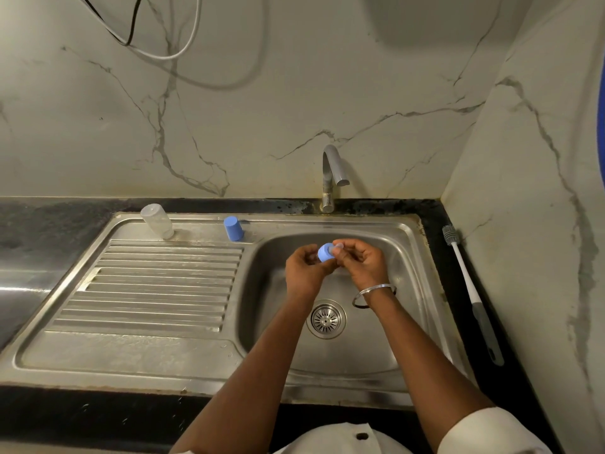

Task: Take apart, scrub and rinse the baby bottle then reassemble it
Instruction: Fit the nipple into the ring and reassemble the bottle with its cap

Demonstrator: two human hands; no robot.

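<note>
Over the sink basin (386,348), my left hand (302,273) grips a blue screw ring (325,252). My right hand (361,262) pinches the clear teat (338,246) that sticks out of the ring. The clear bottle body (157,221) stands mouth down at the back of the drainboard (157,290). A blue cap (233,228) stands to its right, also on the back ledge. A bottle brush (471,293) with a white and grey handle lies on the dark counter to the right of the sink.
A steel tap (331,173) rises behind the basin, with no water running from it. The drain strainer (326,318) sits below my wrists. Marble walls close in at the back and right. Cables (157,44) hang on the wall at upper left.
</note>
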